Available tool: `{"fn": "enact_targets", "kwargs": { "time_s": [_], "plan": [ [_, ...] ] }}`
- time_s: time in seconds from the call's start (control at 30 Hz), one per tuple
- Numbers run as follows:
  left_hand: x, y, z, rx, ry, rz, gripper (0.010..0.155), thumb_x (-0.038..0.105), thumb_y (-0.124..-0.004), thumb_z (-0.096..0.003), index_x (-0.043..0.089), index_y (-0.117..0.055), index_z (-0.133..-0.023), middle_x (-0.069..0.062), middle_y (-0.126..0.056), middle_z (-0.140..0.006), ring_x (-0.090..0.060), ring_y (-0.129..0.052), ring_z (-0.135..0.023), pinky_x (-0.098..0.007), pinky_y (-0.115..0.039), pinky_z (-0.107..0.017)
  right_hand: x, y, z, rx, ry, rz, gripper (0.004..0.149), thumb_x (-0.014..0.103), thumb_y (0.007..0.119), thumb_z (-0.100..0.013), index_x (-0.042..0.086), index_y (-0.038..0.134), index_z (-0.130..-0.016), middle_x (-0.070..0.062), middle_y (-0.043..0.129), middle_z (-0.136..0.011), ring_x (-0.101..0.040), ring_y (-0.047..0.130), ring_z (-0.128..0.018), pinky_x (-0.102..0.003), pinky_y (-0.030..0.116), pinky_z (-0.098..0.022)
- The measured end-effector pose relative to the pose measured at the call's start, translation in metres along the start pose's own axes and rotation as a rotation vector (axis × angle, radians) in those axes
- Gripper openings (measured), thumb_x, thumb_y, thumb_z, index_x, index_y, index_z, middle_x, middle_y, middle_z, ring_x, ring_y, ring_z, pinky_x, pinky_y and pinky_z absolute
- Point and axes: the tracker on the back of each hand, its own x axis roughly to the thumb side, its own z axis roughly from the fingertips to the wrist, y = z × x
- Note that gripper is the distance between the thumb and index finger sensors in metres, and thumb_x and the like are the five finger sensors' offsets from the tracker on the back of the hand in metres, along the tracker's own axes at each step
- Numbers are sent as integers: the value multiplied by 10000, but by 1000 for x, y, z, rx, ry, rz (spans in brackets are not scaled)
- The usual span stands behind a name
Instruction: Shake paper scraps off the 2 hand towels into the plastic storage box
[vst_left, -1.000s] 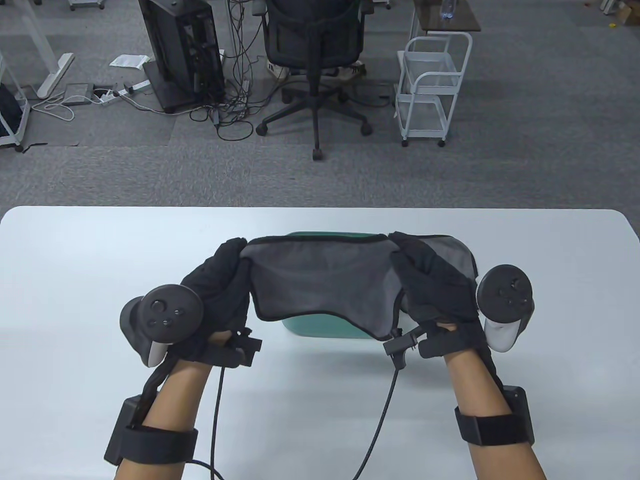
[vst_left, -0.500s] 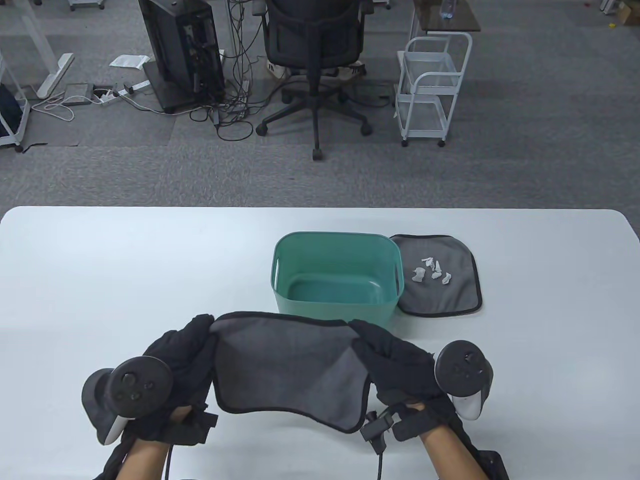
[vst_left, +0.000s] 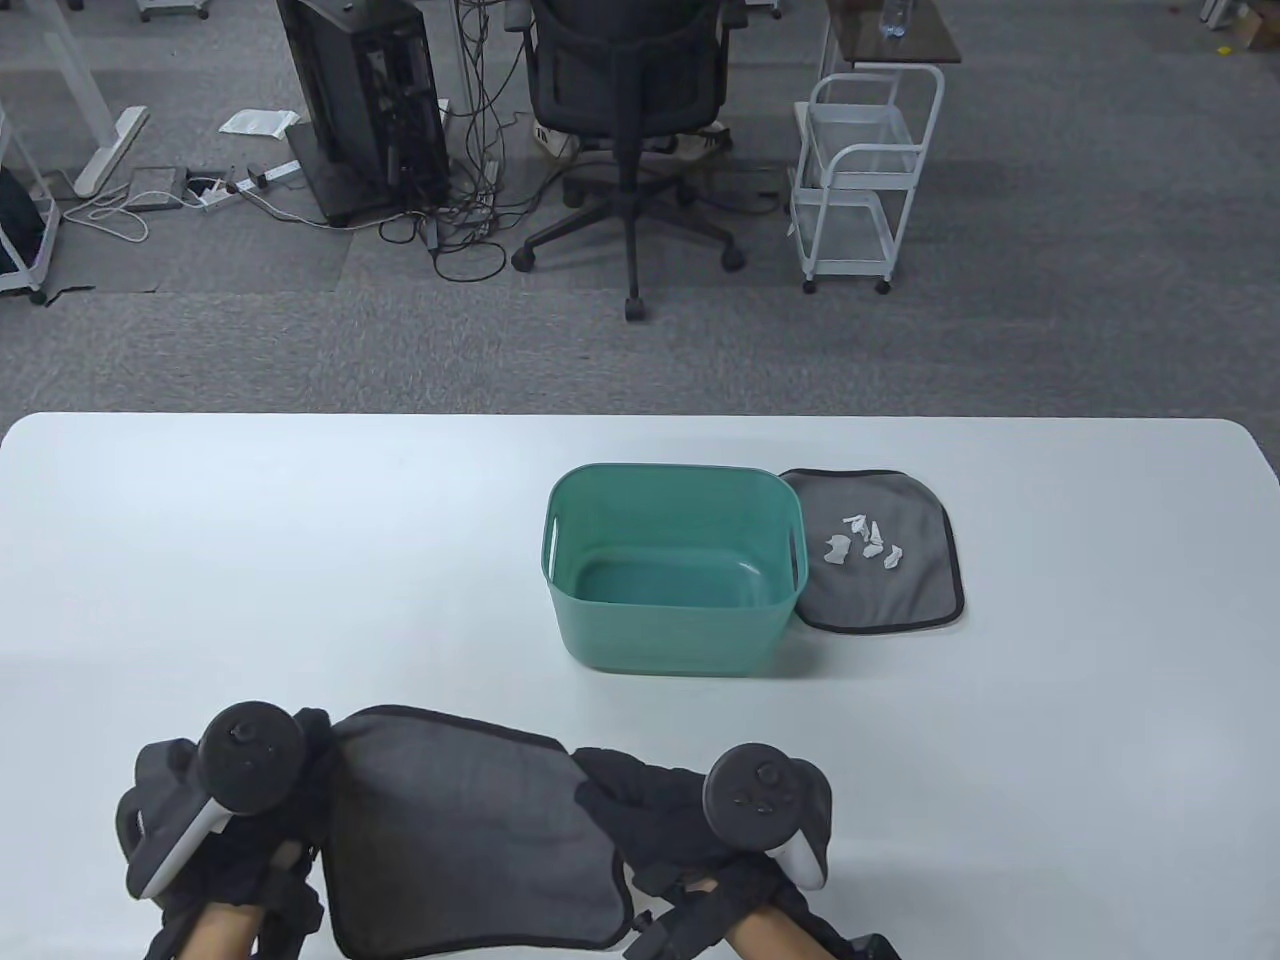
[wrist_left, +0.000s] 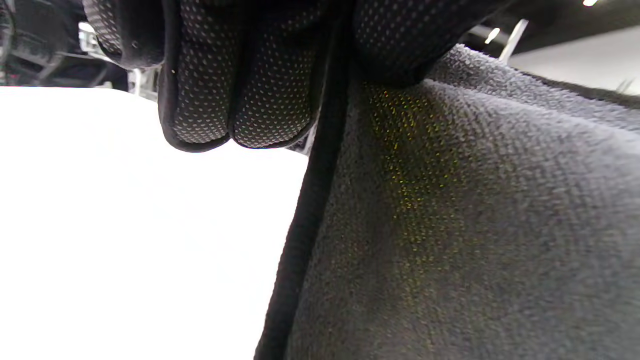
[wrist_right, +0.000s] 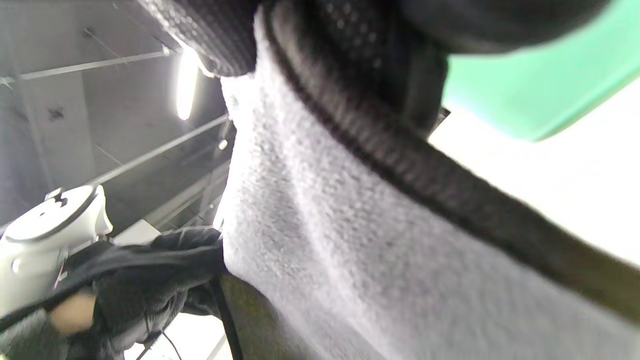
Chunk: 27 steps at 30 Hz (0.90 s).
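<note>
Even, bright overhead light fills the table view, which is sharp throughout; the tabletop (vst_left: 300, 560) shows only faint, soft shadows under the box (vst_left: 672, 570). In the left wrist view the tabletop burns out to plain white. The right wrist view is blurred, with a ceiling lamp (wrist_right: 186, 82) flaring and the towel (wrist_right: 350, 260) washed pale.

Grey hand towel (wrist_right: 350, 260) with black hem pinched by right hand's fingers (wrist_right: 215, 35), green storage box (wrist_right: 530, 85) beyond.
</note>
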Motion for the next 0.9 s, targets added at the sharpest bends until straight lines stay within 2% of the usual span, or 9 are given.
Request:
{"fn": "enact_targets", "kwargs": {
  "time_s": [0.17, 0.3, 0.43, 0.6, 0.9],
  "plan": [
    [-27, -18, -25, -107, 103, -90, 437, 341, -733, -527, 150, -743, -920, -131, -924, -805, -467, -996, -691, -602, -704, -641, -4, 40, -24, 114, 154, 39, 408, 317, 803, -551, 61, 792, -868, -145, 1048, -605, -228, 1040, -287, -328, 870, -150],
    [-44, -40, -47, -197, 180, -131, 438, 346, -734, -526, 173, -744, -928, -127, -913, -819, -464, -985, -709, -599, -696, -649, -17, 63, -45, 120, 259, 127, 408, 314, 805, -550, 59, 791, -868, -151, 1048, -605, -233, 1040, -285, -331, 870, -147],
    [-48, -57, -64, -205, 219, -185, 439, 368, -724, -532, 206, -733, -940, -115, -887, -853, -452, -965, -747, -591, -679, -674, -33, 75, -61, 94, 355, 192, 410, 316, 801, -555, 64, 784, -877, -158, 1039, -624, -242, 1039, -299, -340, 869, -158],
    [-46, -73, -81, -202, 255, -274, 440, 396, -689, -552, 258, -684, -970, -85, -813, -940, -426, -890, -865, -588, -617, -739, -46, 86, -76, 120, 478, 238, 414, 322, 788, -575, 78, 755, -908, -172, 1012, -682, -255, 1033, -340, -353, 865, -194],
    [-46, -87, -90, -224, 286, -350, 455, 428, -621, -586, 276, -587, -1013, -41, -748, -1000, -386, -832, -945, -576, -562, -793, -51, 95, -88, 95, 509, 343, 416, 331, 778, -588, 102, 736, -934, -156, 995, -727, -255, 1029, -385, -357, 866, -232]
  ]
}}
